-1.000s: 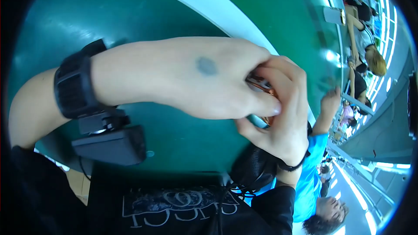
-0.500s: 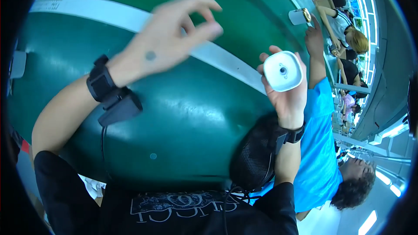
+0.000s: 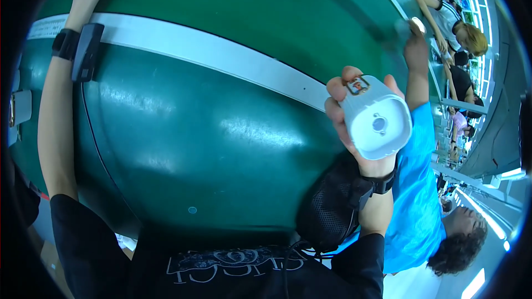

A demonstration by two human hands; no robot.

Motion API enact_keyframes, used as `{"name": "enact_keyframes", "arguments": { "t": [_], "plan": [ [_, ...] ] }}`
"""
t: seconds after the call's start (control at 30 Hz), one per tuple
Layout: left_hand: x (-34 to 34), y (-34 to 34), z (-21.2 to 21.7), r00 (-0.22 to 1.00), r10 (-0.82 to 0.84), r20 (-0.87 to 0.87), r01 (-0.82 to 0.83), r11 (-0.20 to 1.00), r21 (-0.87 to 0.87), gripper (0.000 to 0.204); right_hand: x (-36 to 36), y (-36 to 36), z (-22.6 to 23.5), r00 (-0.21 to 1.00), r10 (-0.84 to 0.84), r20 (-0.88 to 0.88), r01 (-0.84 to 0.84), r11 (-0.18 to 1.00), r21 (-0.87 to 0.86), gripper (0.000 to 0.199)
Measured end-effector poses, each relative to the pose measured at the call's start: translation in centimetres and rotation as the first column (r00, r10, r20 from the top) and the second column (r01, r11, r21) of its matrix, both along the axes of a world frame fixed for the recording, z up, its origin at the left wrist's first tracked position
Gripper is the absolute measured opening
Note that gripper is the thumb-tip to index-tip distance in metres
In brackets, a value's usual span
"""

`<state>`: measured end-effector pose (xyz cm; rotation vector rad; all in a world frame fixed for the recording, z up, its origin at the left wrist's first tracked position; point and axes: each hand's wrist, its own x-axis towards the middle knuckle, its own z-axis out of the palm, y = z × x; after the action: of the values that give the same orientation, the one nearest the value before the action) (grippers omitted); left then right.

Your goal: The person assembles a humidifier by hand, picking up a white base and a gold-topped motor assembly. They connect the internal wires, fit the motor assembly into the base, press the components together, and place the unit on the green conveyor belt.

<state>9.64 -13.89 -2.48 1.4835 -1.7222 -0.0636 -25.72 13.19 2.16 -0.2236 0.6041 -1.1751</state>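
White plastic bottle [image 3: 376, 123] gripped in the right hand [image 3: 354, 127], base turned toward the camera.

Held up over the right part of the green table [image 3: 210, 133], just below its white stripe [image 3: 210, 55], fingers wrapped round the body. Left arm [image 3: 55, 105] stretched far up the left side, black wristband [image 3: 65, 44] showing, left hand out of view. Person in a blue shirt [image 3: 415, 199] just beside, to the right.

Glossy, smooth green table [image 3: 221, 133] with a matt white stripe [image 3: 210, 55]. Smooth white plastic bottle [image 3: 377, 124], slightly shiny, gripped in the right hand [image 3: 346, 116]. Black mesh cloth pouch [image 3: 330, 205]; matt black wrist strap [image 3: 65, 44].
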Motion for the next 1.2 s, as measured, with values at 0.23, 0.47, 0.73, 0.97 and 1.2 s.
{"name": "enact_keyframes", "arguments": {
  "t": [0.23,0.47,0.73,0.97,1.2],
  "plan": [
    [-1.5,1.1,0.2,0.968,-0.184,-0.173,0.192,0.981,0.030,0.055,0.9,-0.2,-0.7,0.993,-0.021,0.116,0.016,0.999,0.048,0.058],
    [-4.0,3.6,-1.5,0.918,-0.324,-0.227,0.357,0.926,0.122,0.058,-0.2,-1.8,0.0,0.888,-0.178,-0.424,0.148,0.984,-0.102,0.050],
    [-10.4,14.5,-1.0,0.485,-0.845,-0.227,0.875,0.474,0.103,0.065,-2.4,-4.7,-1.2,-0.792,-0.381,-0.477,-0.313,0.924,-0.218,0.058],
    [-10.2,14.9,-1.3,0.462,-0.842,-0.278,0.887,0.438,0.148,0.063,2.6,-2.1,0.7,-0.206,-0.413,-0.887,-0.558,0.794,-0.240,0.077],
    [-10.3,15.3,-1.7,0.442,-0.860,-0.255,0.896,0.438,0.076,0.058,2.6,-1.2,0.5,0.050,-0.236,-0.970,-0.457,0.858,-0.233,0.060]
  ]
}}
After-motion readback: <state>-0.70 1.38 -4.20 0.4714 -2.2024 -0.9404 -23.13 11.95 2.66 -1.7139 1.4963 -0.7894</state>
